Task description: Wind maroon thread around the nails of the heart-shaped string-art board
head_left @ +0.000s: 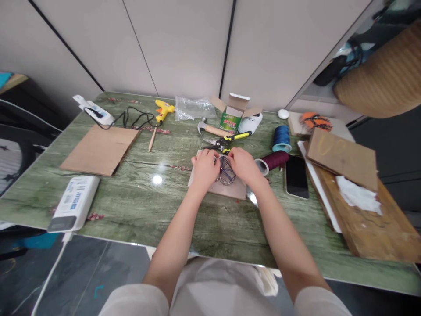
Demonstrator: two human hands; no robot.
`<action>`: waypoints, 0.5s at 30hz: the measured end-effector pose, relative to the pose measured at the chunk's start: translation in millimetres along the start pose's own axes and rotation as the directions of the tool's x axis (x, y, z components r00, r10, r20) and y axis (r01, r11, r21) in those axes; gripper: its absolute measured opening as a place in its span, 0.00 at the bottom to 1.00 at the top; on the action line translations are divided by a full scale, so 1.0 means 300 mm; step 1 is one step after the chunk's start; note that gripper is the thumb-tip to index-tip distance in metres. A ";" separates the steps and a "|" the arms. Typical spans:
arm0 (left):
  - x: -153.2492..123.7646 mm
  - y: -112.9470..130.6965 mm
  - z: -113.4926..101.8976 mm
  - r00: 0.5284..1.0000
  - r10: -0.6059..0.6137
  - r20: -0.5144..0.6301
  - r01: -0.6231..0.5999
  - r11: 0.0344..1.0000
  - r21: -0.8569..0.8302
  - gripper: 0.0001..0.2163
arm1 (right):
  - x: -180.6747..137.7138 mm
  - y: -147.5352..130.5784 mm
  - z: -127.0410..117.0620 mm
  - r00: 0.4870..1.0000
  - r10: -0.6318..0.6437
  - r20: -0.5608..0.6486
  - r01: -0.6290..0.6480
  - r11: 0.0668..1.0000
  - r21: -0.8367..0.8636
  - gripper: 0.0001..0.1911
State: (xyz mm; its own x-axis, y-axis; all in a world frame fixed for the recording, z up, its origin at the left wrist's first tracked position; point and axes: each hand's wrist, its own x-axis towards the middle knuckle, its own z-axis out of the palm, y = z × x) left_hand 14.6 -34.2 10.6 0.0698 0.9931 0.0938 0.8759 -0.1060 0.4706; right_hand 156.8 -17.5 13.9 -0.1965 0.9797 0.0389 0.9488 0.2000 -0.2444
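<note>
A small square wooden board (230, 188) lies in the middle of the green table (138, 197). It carries a round pattern of dark thread (226, 172) strung between nails. My left hand (204, 167) rests on the board's left side with its fingers curled at the edge of the pattern. On the right side, my right hand (242, 165) has its fingers bent down over the thread. What either hand pinches is too small to make out.
Behind the board lie pliers (226, 141), a hammer (210, 129), a small open green box (232, 118) and a yellow glue gun (162, 109). Blue (281, 138) and maroon thread spools (274, 160) and a phone (296, 176) sit right; wooden boards (362, 210) beyond. Cardboard (100, 149) and a white box (74, 202) left.
</note>
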 end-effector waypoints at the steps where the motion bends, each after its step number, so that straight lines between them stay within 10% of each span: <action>1: 0.000 -0.001 -0.001 1.000 -0.002 0.002 0.002 1.000 -0.001 0.07 | -0.005 -0.009 -0.006 1.000 -0.015 0.005 0.015 0.999 -0.043 0.10; 15: 0.006 -0.027 -0.002 0.999 -0.031 0.005 0.031 0.999 -0.018 0.06 | -0.042 -0.071 -0.026 0.972 -0.230 0.057 0.234 0.890 -0.392 0.11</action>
State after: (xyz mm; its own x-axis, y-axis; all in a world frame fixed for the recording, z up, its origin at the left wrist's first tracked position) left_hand 7.3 -31.5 7.5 0.0449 0.9962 0.0742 0.8690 -0.0756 0.4890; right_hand 141.0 -34.1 26.2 -0.4232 0.9052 0.0391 0.8953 0.4111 0.1718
